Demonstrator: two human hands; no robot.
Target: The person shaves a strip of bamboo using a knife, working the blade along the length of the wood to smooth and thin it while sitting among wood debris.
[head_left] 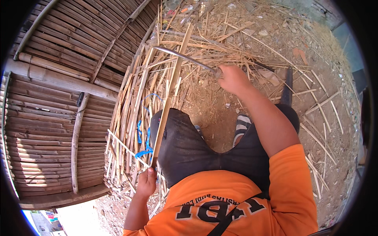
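Observation:
A long, pale bamboo strip (167, 104) slants up and away from my left side, passing over my left thigh. Its near end is in the closed fingers of my left hand (147, 183). My right hand (233, 80) is wrapped round the handle of a long, thin-bladed knife (185, 57), held out ahead of my knees. The blade points left and crosses the strip near its far end; whether it bites into the strip I cannot tell. Blue plastic ribbon (145, 152) lies beside the strip near my left knee.
Many split bamboo strips (128, 102) lie piled along my left, beside a slatted bamboo wall (51, 82). Loose strips and shavings (232, 51) cover the ground ahead. A dark post-like piece (287, 88) stands beyond my right knee. More thin strips (321, 145) are scattered at the right.

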